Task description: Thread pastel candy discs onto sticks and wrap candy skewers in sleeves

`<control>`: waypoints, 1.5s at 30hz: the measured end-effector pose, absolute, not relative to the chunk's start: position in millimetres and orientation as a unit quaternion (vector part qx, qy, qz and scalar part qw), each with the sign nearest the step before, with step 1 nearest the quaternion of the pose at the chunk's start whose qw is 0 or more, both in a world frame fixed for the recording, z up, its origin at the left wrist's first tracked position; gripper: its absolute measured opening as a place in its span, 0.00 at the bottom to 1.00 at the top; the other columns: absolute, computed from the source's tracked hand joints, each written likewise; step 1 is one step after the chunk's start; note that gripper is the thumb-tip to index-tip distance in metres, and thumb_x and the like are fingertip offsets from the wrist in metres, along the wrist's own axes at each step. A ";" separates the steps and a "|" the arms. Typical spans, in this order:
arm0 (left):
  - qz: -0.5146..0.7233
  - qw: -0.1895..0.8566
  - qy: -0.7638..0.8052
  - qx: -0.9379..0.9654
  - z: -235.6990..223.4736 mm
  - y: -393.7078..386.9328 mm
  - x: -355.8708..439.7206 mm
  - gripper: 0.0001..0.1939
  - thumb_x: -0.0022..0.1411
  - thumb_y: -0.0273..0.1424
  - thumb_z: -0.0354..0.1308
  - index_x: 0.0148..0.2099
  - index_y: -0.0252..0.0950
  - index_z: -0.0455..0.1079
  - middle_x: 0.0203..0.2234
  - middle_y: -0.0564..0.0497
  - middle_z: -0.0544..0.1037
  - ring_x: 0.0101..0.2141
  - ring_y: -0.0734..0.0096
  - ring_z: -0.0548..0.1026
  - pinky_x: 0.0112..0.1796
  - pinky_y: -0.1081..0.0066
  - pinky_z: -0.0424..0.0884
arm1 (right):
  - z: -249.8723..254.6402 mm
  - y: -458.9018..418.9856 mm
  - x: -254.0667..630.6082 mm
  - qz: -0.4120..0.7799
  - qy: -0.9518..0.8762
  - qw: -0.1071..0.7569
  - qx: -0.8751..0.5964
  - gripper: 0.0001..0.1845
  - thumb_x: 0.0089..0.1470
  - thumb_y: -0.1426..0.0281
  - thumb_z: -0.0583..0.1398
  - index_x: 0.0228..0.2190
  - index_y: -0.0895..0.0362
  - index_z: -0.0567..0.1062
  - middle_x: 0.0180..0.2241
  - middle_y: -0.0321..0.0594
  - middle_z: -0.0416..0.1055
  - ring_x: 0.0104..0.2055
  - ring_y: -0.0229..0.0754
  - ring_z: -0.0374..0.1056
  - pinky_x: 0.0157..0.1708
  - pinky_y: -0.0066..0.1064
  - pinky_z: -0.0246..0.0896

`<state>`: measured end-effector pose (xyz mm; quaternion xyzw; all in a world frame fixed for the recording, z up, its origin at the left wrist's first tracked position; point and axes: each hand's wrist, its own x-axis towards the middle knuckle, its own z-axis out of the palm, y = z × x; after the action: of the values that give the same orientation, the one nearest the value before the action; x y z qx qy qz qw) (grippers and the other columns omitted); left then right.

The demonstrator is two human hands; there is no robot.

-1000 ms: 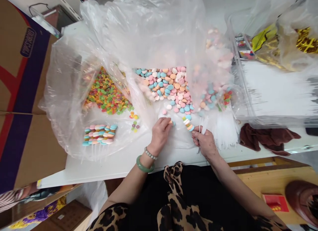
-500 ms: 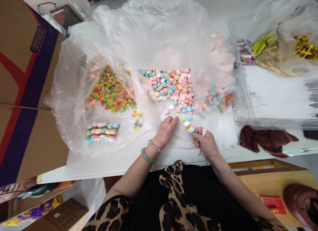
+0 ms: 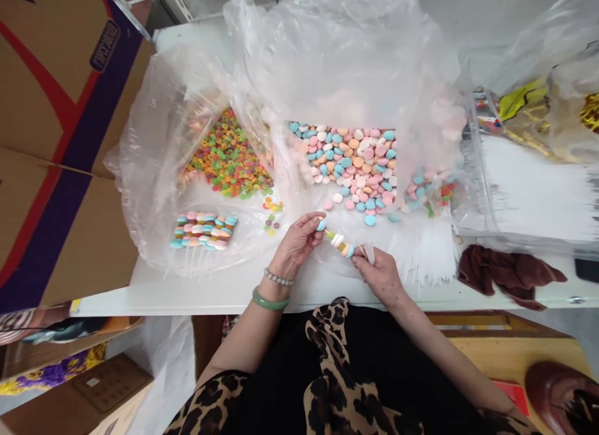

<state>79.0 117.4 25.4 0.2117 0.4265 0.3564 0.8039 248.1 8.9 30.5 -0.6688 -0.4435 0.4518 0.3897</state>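
Note:
My right hand [image 3: 378,274] is closed around the lower end of a candy skewer [image 3: 340,243], on which pastel tablet candies and gummy rings are threaded. White sticks or strips poke out of the same grip. Between thumb and fingers, my left hand [image 3: 299,240] pinches a candy [image 3: 321,224], blue on the side that shows, at the skewer's upper tip. Beyond both hands lies a pile of pastel candies [image 3: 355,160] in an opened plastic bag. Gummy rings [image 3: 231,157] fill another bag to the left. Finished-looking candy skewers [image 3: 203,230] lie side by side near it.
A large cardboard box [image 3: 70,141] stands at the left. White sticks [image 3: 423,251] are spread right of my hands, beside a clear plastic tray [image 3: 486,204] of white strips. A brown cloth [image 3: 505,274] lies near the table's front right edge.
My left hand has come up from beside the candy pile to the skewer tip, now with a candy in its fingers. The right hand has stayed on the skewer. The view has shifted slightly.

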 end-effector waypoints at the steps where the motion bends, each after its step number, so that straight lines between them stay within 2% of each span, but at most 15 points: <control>1: 0.358 0.804 0.425 0.211 24.7 116.6 78.5 0.18 0.46 0.33 0.70 0.39 0.32 0.73 0.21 0.56 0.68 0.20 0.84 0.63 0.19 0.80 0.54 | 30.1 8.9 247.4 0.457 -0.436 0.388 -0.671 0.08 0.50 0.65 0.59 0.22 0.54 0.72 0.17 0.32 0.61 0.22 0.39 0.58 0.22 0.28 0.52; 8: 0.364 0.794 0.435 0.217 16.6 115.7 79.5 0.19 0.46 0.34 0.70 0.39 0.31 0.74 0.21 0.56 0.69 0.19 0.83 0.64 0.20 0.79 0.57 | 23.0 8.6 245.0 0.466 -0.423 0.372 -0.682 0.08 0.50 0.64 0.59 0.23 0.54 0.70 0.16 0.31 0.59 0.20 0.38 0.56 0.21 0.28 0.51; 12: 0.372 0.765 0.459 0.256 7.5 109.7 84.7 0.19 0.48 0.35 0.68 0.41 0.31 0.74 0.19 0.56 0.69 0.19 0.82 0.65 0.20 0.78 0.59 | 16.8 11.3 244.7 0.439 -0.434 0.357 -0.701 0.08 0.50 0.65 0.59 0.22 0.54 0.71 0.18 0.32 0.63 0.22 0.38 0.58 0.23 0.28 0.51; 19: 0.372 0.662 0.537 0.367 -8.2 91.0 100.5 0.18 0.59 0.42 0.57 0.43 0.32 0.72 0.15 0.56 0.67 0.17 0.78 0.64 0.20 0.75 0.61 | 8.0 21.0 236.6 0.418 -0.441 0.339 -0.718 0.10 0.48 0.62 0.58 0.22 0.55 0.70 0.20 0.33 0.66 0.24 0.40 0.61 0.27 0.29 0.54; 25: 0.332 0.625 0.564 0.426 -12.7 90.2 103.2 0.14 0.64 0.41 0.50 0.40 0.35 0.69 0.15 0.57 0.66 0.17 0.75 0.64 0.18 0.75 0.60 | -2.2 29.9 229.4 0.403 -0.437 0.327 -0.735 0.11 0.48 0.61 0.55 0.22 0.55 0.68 0.20 0.33 0.65 0.25 0.40 0.60 0.28 0.30 0.53; 29: 0.315 0.582 0.579 0.476 -17.7 89.0 106.1 0.14 0.66 0.40 0.47 0.40 0.37 0.68 0.15 0.58 0.65 0.16 0.76 0.63 0.20 0.75 0.60 | -9.3 34.7 230.3 0.409 -0.417 0.328 -0.743 0.10 0.47 0.61 0.56 0.22 0.55 0.67 0.19 0.32 0.64 0.23 0.39 0.59 0.26 0.30 0.53; 35: 0.324 0.551 0.557 0.530 -16.1 87.0 108.6 0.17 0.66 0.41 0.45 0.37 0.36 0.69 0.19 0.56 0.66 0.20 0.76 0.64 0.24 0.74 0.61 | -8.9 29.5 227.3 0.524 -0.297 0.381 -0.701 0.10 0.42 0.63 0.60 0.26 0.56 0.69 0.16 0.29 0.61 0.17 0.34 0.53 0.17 0.27 0.47; 37: 0.351 0.567 0.543 0.510 -14.8 88.1 105.7 0.17 0.66 0.41 0.46 0.39 0.36 0.70 0.21 0.55 0.68 0.20 0.77 0.65 0.23 0.74 0.62 | -4.8 27.7 227.3 0.557 -0.283 0.398 -0.672 0.11 0.42 0.63 0.63 0.27 0.56 0.69 0.17 0.29 0.62 0.15 0.33 0.53 0.15 0.26 0.45; 40: 0.404 0.608 0.535 0.425 -12.9 87.5 99.1 0.15 0.60 0.39 0.54 0.45 0.36 0.69 0.21 0.57 0.68 0.17 0.78 0.64 0.20 0.74 0.62 | 3.7 25.3 224.8 0.584 -0.288 0.412 -0.638 0.13 0.42 0.63 0.65 0.28 0.57 0.70 0.17 0.29 0.63 0.14 0.32 0.53 0.14 0.25 0.43; 45: 0.487 0.613 0.543 0.304 -2.0 81.7 83.6 0.14 0.54 0.41 0.60 0.29 0.36 0.64 0.16 0.59 0.64 0.16 0.78 0.63 0.17 0.75 0.61 | 17.9 25.7 201.4 0.603 -0.304 0.420 -0.606 0.11 0.43 0.65 0.65 0.26 0.58 0.69 0.17 0.28 0.63 0.13 0.30 0.52 0.13 0.23 0.42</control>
<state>83.6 81.7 -2.0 0.3035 0.5429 0.4869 0.6132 201.4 25.7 17.9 -0.6065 -0.3039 0.6027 0.4202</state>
